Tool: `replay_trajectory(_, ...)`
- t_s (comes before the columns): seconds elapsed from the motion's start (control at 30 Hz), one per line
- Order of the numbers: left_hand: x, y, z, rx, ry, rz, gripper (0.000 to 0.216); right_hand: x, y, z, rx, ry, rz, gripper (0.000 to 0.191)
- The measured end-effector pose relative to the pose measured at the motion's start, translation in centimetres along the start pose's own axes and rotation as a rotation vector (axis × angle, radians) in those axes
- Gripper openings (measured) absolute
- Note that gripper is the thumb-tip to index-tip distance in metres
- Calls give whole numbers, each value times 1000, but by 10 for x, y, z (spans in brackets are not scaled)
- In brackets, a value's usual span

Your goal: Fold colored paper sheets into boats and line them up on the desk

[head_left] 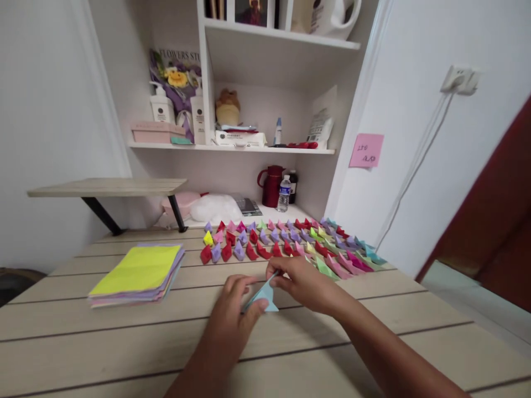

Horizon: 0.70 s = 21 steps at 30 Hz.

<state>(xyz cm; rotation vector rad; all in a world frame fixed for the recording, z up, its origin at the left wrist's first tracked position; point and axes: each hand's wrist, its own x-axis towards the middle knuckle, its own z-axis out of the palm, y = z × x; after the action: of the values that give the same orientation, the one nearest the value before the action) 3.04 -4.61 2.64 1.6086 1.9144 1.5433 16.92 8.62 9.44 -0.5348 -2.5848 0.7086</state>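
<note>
A light blue piece of folded paper (269, 298) is held between my two hands, just above the table's middle. My left hand (237, 308) grips its lower left part, with the thumb lying over the front. At the upper tip, the fingers of my right hand (292, 276) pinch the paper. Past my hands stand rows of small folded paper boats (251, 252) in red, purple, pink, green, yellow and blue. To the left lies a stack of square coloured paper (135, 271) with a yellow sheet on top.
The slatted wooden table (103, 348) has a small raised shelf (108, 187) at its back left. Behind are white shelves (232, 148), a dark red jug (272, 187), a water bottle (284, 194) and a white plastic bag (215, 209). A pink note (366, 150) hangs on the right.
</note>
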Motion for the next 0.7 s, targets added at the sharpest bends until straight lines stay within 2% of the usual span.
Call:
replay_trajectory(0.13, 11, -1, 7, -12, -30, -137, 10, 12, -1, 17, 98, 29, -47, 12)
replay_trajectory(0.23, 6, -1, 11, -107, -34, -280, 16, 6, 2, 31, 456, 98, -21, 5)
replay_trajectory(0.37, 13, -3, 8, -265, 43, -361, 22, -1, 4, 43, 1013, 135, 96, 36)
replay_trajectory(0.5, 22, -11, 6, -367, 157, -378, 35, 1, 3, 56, 1216, 105, 222, 58)
replay_trajectory(0.7, 18, -16, 14, -474, 173, -364, 38, 10, 4, 84, 1426, 48, 205, 35)
